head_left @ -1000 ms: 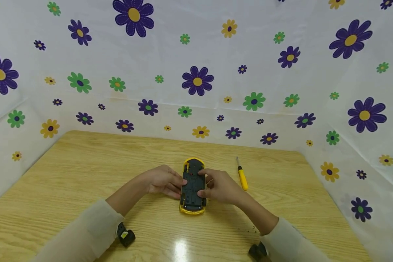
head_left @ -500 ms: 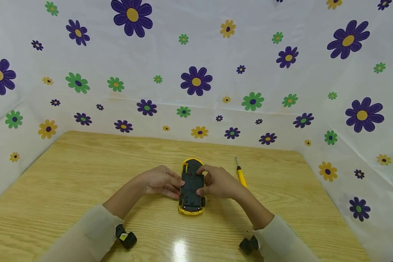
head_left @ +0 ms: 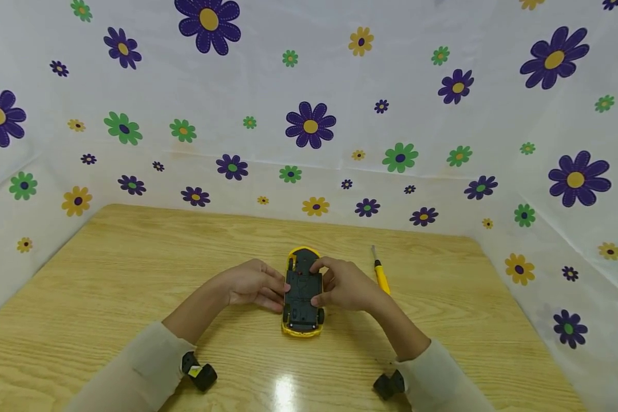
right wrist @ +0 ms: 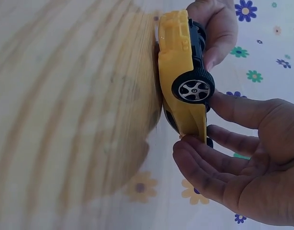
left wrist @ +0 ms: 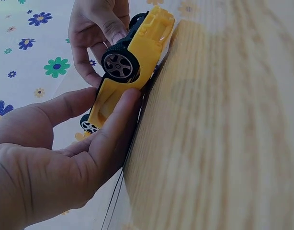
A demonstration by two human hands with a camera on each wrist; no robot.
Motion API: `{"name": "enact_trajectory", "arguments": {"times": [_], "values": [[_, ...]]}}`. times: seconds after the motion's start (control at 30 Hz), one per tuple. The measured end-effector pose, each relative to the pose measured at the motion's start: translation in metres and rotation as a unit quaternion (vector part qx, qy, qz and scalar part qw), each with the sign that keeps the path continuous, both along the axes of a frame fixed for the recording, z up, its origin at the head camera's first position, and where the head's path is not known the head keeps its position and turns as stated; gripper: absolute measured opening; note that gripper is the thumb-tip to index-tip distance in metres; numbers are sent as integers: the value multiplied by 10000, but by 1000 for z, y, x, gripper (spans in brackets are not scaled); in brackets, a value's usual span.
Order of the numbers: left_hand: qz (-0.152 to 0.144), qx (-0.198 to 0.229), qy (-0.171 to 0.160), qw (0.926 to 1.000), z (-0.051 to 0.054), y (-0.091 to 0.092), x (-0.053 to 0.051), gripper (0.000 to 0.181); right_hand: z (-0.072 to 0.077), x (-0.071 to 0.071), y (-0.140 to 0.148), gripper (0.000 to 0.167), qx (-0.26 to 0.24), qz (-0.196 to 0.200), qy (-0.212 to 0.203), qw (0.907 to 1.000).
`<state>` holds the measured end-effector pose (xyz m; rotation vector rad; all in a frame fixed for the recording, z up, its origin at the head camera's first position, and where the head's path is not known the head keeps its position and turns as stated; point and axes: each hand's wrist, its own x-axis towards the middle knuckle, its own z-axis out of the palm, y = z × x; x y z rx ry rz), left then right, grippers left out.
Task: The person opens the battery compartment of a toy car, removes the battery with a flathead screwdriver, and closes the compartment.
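A yellow toy car (head_left: 304, 312) lies upside down in the middle of the table, its black underside facing up. My left hand (head_left: 253, 284) holds its left side, the thumb on the edge of the underside and the fingers along the yellow body (left wrist: 108, 98). From the other side my right hand (head_left: 350, 286) grips it, with thumb and index finger on the black base. The right wrist view shows the fingers of the right hand (right wrist: 243, 158) against the yellow side, near a black wheel (right wrist: 194, 88) with a silver hub. The roof underneath is mostly hidden.
A screwdriver (head_left: 381, 278) with a yellow handle lies right of the car, just beyond the right hand. The wooden table (head_left: 185, 246) meets a flower-patterned white cloth (head_left: 268, 86) at the back and sides. Tiny dark specks lie near the right sleeve.
My right hand and forearm have shifted slightly left, and the right thumb sits a little higher on the underside. The car and left hand stay nearly in place.
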<state>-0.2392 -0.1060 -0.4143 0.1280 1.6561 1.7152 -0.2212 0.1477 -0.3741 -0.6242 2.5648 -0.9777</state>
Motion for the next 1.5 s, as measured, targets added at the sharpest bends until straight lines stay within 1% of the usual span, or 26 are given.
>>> {"name": "enact_trajectory", "arguments": {"times": [0.33, 0.6, 0.83, 1.2, 1.5], "values": [[-25, -2, 37, 10000, 0, 0, 0, 18, -4, -4, 2, 52, -110, -12, -59, 9999], [-133, 31, 77, 9999, 2, -2, 2, 29, -6, -4, 1, 51, -300, 31, -133, 9995], [-156, 72, 64, 9998, 3, 0, 1, 26, -6, -4, 2, 50, -292, -56, -121, 9995], [-173, 125, 37, 9998, 2, -1, 1, 30, -6, -3, 1, 48, -455, -59, -271, 9986], [-192, 146, 35, 9997, 2, -1, 1, 30, -7, -4, 1, 48, -532, -87, -283, 9981]]}}
